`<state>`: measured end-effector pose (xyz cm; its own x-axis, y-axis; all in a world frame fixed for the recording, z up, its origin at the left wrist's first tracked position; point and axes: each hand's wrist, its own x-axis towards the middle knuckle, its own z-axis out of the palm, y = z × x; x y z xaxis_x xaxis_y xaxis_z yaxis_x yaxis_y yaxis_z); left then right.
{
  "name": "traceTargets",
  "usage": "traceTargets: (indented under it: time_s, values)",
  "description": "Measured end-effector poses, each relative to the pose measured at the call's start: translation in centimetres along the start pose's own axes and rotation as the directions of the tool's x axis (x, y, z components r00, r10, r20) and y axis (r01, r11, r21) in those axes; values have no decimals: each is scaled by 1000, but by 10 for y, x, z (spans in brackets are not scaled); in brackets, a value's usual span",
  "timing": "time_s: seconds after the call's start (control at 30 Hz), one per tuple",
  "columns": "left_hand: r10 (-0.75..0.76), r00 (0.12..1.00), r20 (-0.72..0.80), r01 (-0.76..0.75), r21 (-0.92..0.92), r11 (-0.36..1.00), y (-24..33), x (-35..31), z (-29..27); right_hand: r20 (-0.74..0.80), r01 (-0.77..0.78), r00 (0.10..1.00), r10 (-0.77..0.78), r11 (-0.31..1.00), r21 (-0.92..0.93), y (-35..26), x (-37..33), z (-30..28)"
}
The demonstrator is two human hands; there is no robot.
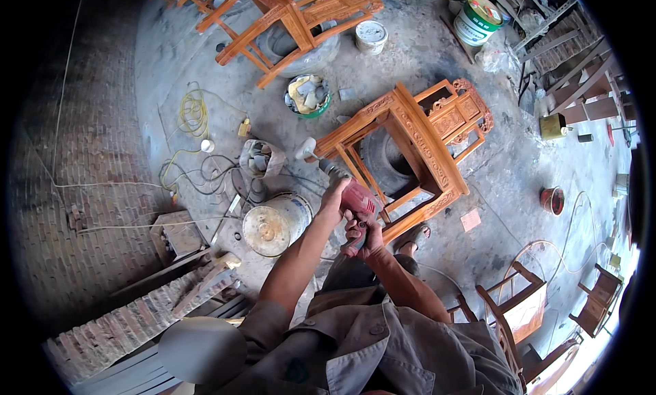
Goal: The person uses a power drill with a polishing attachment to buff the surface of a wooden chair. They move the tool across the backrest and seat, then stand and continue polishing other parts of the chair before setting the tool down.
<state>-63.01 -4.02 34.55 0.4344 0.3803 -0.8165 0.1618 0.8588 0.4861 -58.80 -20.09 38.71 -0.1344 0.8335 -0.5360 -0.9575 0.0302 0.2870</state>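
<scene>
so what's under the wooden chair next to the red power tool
Through the open frame of the chair, part of a dusty grey tire shows; the rest is covered by the chair.

The red, elongated power tool (362,197) has a matt, plastic-looking casing, the orange-brown carved wooden chair (428,141) a smooth, faintly glossy finish, the grey cloth shirt (410,337) a matt look, and the grey concrete floor (424,46) a rough surface.

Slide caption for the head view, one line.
Left hand and right hand grip a red power tool beside a carved wooden chair, a tire visible through it.
</scene>
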Motion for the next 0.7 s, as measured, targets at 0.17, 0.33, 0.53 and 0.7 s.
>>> traceTargets:
  time_s: [0.17, 0.33, 0.53, 0.7]
  values:
    - [-54, 997, -62, 60, 104, 993, 5, -7, 16, -14, 116, 993, -118, 986, -118, -4, 5, 2]
    - [14, 999, -48, -12, 36, 999, -17, -11, 13, 5, 233, 972, -233, 971, 46, 2, -13, 0]
    - [-36, 983, 181, 39, -14, 999, -25, -6, 67, 44, 304, 951, -305, 952, 23, -32, -47, -13]
    - [-88, 964, 250, 54, 142, 988, -44, 39, 130, -92, 471, 879, -468, 882, 12, -70, -72, 3]
